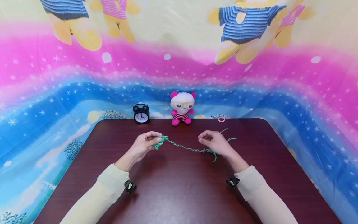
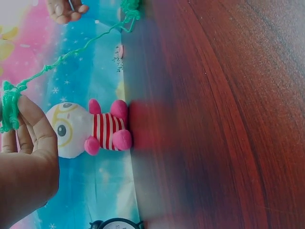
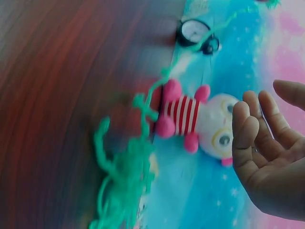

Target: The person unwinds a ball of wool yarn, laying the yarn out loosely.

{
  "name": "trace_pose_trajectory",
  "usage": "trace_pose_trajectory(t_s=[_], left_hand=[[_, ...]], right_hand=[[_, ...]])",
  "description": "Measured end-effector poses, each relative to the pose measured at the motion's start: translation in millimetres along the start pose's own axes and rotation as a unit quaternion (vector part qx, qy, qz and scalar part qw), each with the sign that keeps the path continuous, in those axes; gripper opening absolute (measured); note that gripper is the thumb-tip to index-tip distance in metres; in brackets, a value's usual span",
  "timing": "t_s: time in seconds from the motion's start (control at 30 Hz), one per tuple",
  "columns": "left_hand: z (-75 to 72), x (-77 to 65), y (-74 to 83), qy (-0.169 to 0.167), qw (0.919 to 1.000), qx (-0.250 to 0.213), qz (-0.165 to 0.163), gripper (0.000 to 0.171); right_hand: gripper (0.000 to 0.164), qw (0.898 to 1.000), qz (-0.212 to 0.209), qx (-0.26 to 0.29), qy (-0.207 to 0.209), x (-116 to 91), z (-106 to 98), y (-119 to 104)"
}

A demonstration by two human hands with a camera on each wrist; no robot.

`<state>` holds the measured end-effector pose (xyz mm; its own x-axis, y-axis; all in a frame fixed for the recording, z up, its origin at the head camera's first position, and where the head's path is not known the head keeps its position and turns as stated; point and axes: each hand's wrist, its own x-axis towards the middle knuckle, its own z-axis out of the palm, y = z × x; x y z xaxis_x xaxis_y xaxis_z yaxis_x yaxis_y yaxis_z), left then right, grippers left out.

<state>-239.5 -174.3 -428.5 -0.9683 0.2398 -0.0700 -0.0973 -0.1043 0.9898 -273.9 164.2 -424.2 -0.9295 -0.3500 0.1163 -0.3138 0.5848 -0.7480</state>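
Note:
My left hand [image 1: 141,144] pinches a small bunch of green yarn [image 1: 160,142] between thumb and fingers above the table. From this bunch a twisted green strand [image 1: 181,146] runs across to the right. It ends in a looser tangle of green yarn [image 3: 126,176], partly hidden behind my right hand in the head view. Loosely bent, the fingers of my right hand [image 1: 213,141] hold nothing. In the right wrist view, that hand [image 3: 276,157] stands apart from the tangle.
At the back of the dark red table [image 1: 173,193] stand a black alarm clock [image 1: 141,114] and a pink-and-white plush toy [image 1: 182,107]. A small pale pink ring [image 1: 221,119] lies near the back edge. A patterned cloth [image 1: 156,73] hangs behind and around the table.

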Motion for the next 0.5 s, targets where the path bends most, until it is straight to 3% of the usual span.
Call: trace_pose_trajectory(t_s=[0.23,0.5], left_hand=[[1.6,0.4,-0.5,-0.005,0.9999,0.006,-0.010,0.041],[2.5,1.9,-2.4,-0.019,0.9998,0.003,-0.004,0.021]], right_hand=[[0.012,1.000,-0.021,0.011,-0.015,5.5,21.8,-20.1],[0.016,0.999,-0.034,0.032,-0.025,12.8,41.8,-35.7]])
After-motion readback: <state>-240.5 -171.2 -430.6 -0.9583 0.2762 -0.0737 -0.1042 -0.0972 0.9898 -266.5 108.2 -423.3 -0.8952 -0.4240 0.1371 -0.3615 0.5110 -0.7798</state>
